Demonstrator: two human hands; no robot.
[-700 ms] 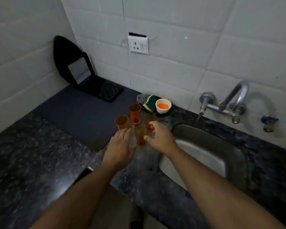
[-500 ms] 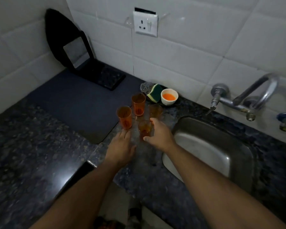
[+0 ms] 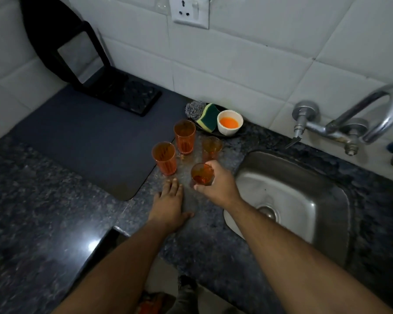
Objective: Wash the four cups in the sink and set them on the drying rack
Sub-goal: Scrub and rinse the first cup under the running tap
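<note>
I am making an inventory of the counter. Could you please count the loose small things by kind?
Orange cups: 4
White bowl: 1
Sponge: 1
Steel scrubber: 1
Total: 7

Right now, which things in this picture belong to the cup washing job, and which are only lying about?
For the job:
- four orange translucent plastic cups; right hand grips the nearest cup
- steel sink
- chrome wall tap
- yellow-green sponge, steel scourer
- small white bowl of orange liquid, perhaps soap
- dark grey mat

Lying about:
- black folding stand
- white wall socket
- left hand, flat on the granite counter
</note>
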